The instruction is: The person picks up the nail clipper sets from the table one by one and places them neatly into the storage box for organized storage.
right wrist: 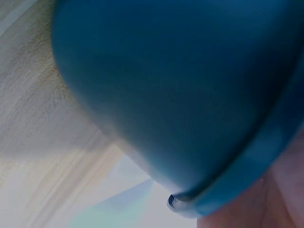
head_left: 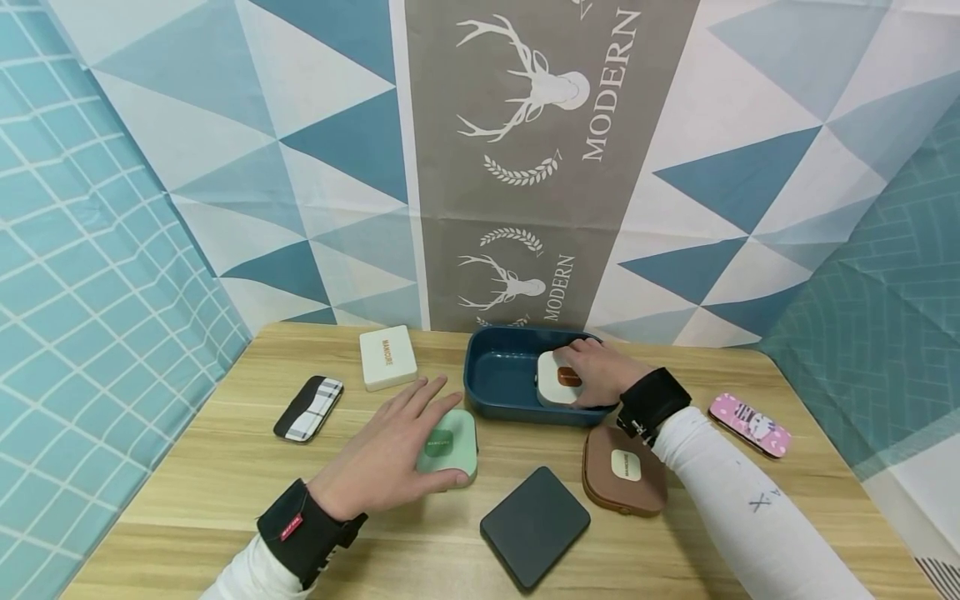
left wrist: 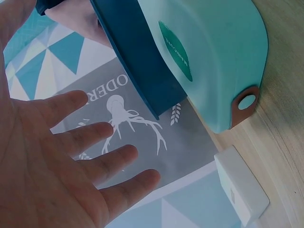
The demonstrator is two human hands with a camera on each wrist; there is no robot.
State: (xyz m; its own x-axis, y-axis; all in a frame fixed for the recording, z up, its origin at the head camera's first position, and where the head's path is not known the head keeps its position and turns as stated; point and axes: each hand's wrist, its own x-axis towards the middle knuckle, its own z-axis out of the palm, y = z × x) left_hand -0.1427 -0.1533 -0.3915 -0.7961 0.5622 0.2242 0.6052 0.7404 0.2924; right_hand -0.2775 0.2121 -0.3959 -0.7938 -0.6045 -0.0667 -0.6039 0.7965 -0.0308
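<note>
**Two hands, two cases, one blue tray**

Right hand (head_left: 600,371) is down inside the dark blue tray (head_left: 495,392), fingers curled over a white case with a brown tab (head_left: 558,379). That case sits against the tray's right wall and looks to be the only thing in there; the rest of the tray floor shows bare. The grip from above reads as a setting-down or lifting hold, though I cannot tell which.

Over on the left, the left hand (head_left: 390,458) lies across the mint green case (head_left: 448,444), fingers spread and nearly straight, thumb along its near edge. From the left wrist view those fingers (left wrist: 95,166) are plainly open, nothing pinched, with the green case flat on the wooden table (head_left: 225,483) just in front of the tray. A flat palm like that seems to steady or slide it rather than lift it.

Waiting around them: a white box (head_left: 387,357), a plaid case (head_left: 308,407), a brown case (head_left: 624,469), a black square case (head_left: 535,526) and a pink patterned case (head_left: 750,425), all lying apart on the tabletop.
</note>
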